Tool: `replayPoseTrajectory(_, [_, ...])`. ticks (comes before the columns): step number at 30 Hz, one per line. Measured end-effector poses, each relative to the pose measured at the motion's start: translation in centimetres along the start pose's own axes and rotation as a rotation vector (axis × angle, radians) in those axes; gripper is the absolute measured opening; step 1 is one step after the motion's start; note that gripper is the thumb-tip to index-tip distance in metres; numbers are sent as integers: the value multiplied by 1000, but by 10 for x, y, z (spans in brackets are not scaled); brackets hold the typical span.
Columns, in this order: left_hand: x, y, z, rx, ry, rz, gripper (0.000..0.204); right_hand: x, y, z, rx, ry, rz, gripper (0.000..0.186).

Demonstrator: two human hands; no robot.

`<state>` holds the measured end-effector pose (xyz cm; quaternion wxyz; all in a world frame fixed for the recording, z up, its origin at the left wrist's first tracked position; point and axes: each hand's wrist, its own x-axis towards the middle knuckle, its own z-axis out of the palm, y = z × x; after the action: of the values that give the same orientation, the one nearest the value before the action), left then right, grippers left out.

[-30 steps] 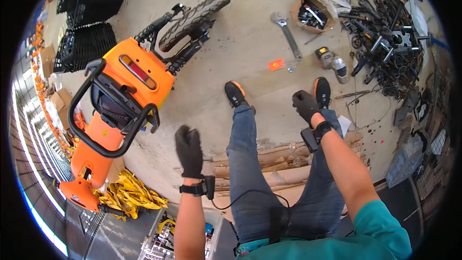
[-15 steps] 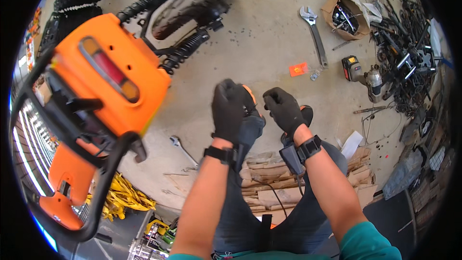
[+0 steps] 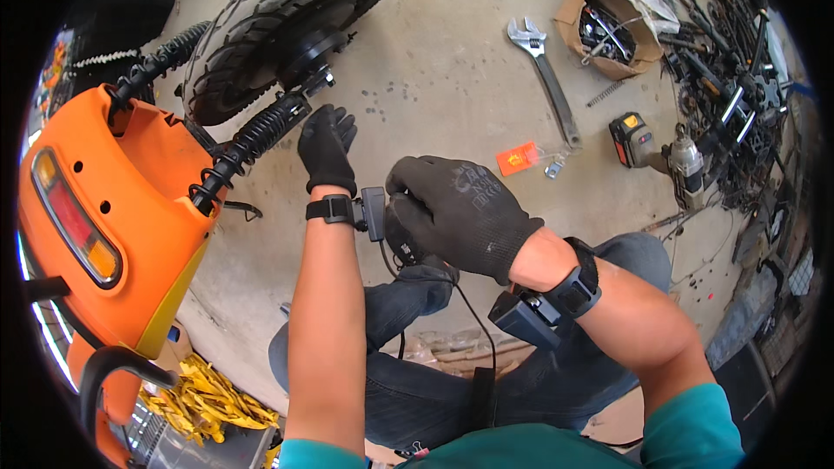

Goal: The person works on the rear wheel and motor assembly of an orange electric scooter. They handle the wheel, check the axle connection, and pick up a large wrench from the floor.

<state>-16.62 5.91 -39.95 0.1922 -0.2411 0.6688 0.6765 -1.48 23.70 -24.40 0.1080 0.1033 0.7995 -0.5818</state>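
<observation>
My left hand (image 3: 327, 146), black-gloved, reaches toward the lower end of a black spring shock (image 3: 259, 135), beside the axle of a wheel with a treaded tyre (image 3: 214, 71); its fingers are apart and slightly bent. My right hand (image 3: 460, 214), also gloved, is closed in front of my shoe (image 3: 402, 245), fingers curled down; whatever they hold, if anything, is hidden. The wheel and two shocks belong to an orange scooter (image 3: 135, 260) lying at the left, with a tail light (image 3: 74, 217) on its body.
An adjustable wrench (image 3: 546, 78), an orange tag (image 3: 515, 156), a small spring (image 3: 605, 93) and a power tool (image 3: 682, 169) lie on the concrete. Behind them stands a carton of tools (image 3: 569, 22). Black metal parts (image 3: 721, 69) heap at the right; yellow material (image 3: 204, 399) lies lower left.
I have lowered myself, my legs now folded. My left hand has moved forward and left to the shock and opened; my right hand is nearer. The scooter's rear fills more of the view.
</observation>
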Motion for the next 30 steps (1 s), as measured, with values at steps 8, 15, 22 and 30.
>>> replayPoseTrajectory(8, [49, -28, 6, -460, -231, -26, 38, 28, 19, 16, -236, -123, -232, 15])
replayPoseTrajectory(15, [49, -26, 25, -610, -167, -95, 20, 14, 8, 11, -276, -157, -212, 15])
replayPoseTrajectory(22, [50, -34, 23, -622, -200, -64, 20, 12, 16, 12, -293, -164, -171, 16])
replayPoseTrajectory(30, [39, -31, -23, -870, -121, -83, 22, 16, 21, 15, -326, -189, -188, 18])
